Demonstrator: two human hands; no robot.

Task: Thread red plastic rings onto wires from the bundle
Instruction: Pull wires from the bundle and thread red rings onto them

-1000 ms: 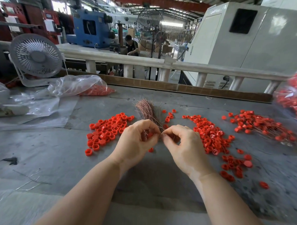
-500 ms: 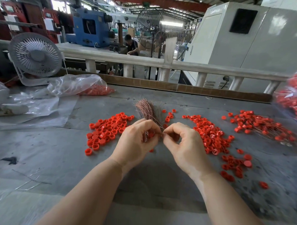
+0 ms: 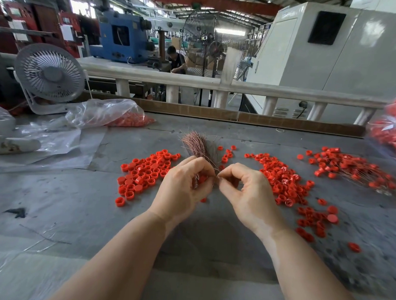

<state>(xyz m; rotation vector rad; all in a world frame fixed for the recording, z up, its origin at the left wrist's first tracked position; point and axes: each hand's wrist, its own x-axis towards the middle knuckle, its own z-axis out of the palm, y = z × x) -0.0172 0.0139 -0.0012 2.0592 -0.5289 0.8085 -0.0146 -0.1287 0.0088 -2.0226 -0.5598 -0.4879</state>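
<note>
Copper-coloured wire bundle [image 3: 196,144] sits centre frame, fanned end pointing away, lower end wrapped in my left hand [image 3: 182,189]. That hand also grips a red ring [image 3: 202,179] against the bundle, fingers curled round both. My right hand [image 3: 247,194] pinches thumb to forefinger right at the bundle edge; most likely a single wire is between them, too thin to see for sure. Loose rings [image 3: 147,172] lie in a pile left of centre, a second pile [image 3: 283,182] right of centre, and threaded pieces [image 3: 353,168] at the far right. A bag of rings [image 3: 117,115] sits upper left on the grey table [image 3: 67,197].

Step in hand, my guess: feeding one wire into the ring hole. To do it well: pull only one strand clear, keep the ring steady with the hole facing the tip, pinch close to the wire end so it doesn't bend.
</note>
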